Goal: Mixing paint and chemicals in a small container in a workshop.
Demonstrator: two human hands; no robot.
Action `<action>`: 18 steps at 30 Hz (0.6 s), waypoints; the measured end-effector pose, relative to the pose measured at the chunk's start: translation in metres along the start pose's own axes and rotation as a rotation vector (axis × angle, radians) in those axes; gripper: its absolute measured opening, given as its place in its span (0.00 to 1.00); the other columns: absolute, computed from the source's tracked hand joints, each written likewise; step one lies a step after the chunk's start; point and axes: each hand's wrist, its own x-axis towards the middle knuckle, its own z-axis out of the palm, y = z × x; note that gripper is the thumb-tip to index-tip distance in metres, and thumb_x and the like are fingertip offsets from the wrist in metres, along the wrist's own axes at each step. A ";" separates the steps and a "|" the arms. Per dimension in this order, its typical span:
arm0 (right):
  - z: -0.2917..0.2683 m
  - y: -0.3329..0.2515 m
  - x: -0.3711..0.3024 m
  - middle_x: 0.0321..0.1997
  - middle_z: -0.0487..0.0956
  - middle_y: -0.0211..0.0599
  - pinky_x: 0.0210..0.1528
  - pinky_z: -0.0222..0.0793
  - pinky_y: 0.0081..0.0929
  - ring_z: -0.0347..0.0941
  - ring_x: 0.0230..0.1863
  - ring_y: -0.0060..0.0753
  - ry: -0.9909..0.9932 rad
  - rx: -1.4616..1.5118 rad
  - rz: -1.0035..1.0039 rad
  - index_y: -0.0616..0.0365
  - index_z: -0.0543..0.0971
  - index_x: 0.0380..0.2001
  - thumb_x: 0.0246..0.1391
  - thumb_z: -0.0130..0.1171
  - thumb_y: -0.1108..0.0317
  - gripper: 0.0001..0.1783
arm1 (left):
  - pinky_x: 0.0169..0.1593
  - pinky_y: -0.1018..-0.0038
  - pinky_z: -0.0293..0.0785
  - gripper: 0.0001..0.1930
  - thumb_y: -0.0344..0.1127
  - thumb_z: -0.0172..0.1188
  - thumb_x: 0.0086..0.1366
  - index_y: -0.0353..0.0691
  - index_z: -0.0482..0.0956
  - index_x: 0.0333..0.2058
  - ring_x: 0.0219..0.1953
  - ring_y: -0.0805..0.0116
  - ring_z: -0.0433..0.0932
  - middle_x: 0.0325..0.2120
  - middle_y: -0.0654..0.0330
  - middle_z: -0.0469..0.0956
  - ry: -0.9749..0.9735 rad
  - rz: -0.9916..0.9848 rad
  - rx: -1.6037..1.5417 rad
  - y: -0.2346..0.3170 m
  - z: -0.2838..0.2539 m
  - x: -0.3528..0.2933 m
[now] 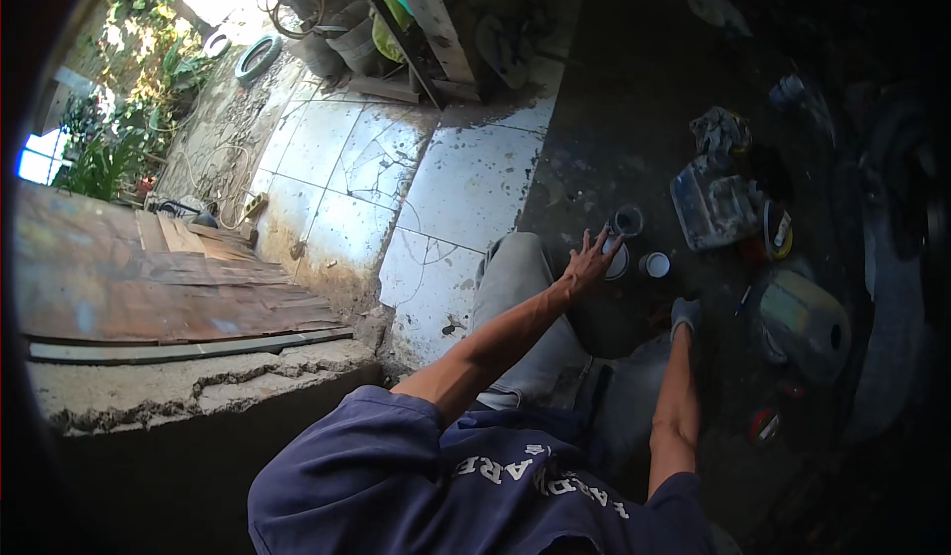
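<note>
My bare left hand reaches out past my knee, its fingers spread. The fingertips are at a small round can with a dark inside; whether they touch it I cannot tell. Partly behind the hand is a white-rimmed can, and a smaller white-topped cup stands just to its right. My right hand wears a grey glove and is low beside my right leg. Its fingers look curled, but shadow hides what is in them. A dark brownish shape lies left of the glove.
To the right stand a stained, cut-open plastic container and a greenish jug. A thin pen-like stick and a red-edged round lid lie on the dark floor. Left are cracked tiles and a broken concrete ledge.
</note>
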 end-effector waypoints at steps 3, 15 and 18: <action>-0.010 -0.067 -0.077 0.64 0.77 0.63 0.65 0.70 0.48 0.75 0.63 0.63 -0.003 0.241 -0.172 0.64 0.75 0.64 0.59 0.61 0.62 0.31 | 0.65 0.35 0.65 0.52 0.41 0.75 0.55 0.48 0.54 0.75 0.71 0.26 0.55 0.73 0.42 0.52 0.176 -0.072 0.048 -0.033 -0.016 -0.047; -0.011 -0.219 -0.158 0.67 0.70 0.47 0.67 0.65 0.41 0.68 0.68 0.49 -0.210 -0.043 -0.535 0.48 0.63 0.73 0.60 0.65 0.52 0.41 | 0.41 0.59 0.73 0.16 0.38 0.71 0.64 0.34 0.75 0.26 0.32 0.50 0.78 0.25 0.51 0.77 1.054 -0.397 -0.373 -0.107 -0.106 -0.212; 0.011 -0.226 -0.144 0.63 0.73 0.42 0.63 0.67 0.38 0.71 0.64 0.40 -0.114 -0.439 -0.648 0.48 0.65 0.71 0.63 0.63 0.52 0.36 | 0.42 0.62 0.79 0.13 0.37 0.71 0.64 0.34 0.79 0.31 0.34 0.53 0.82 0.29 0.50 0.82 1.083 -0.512 -0.482 -0.113 -0.096 -0.245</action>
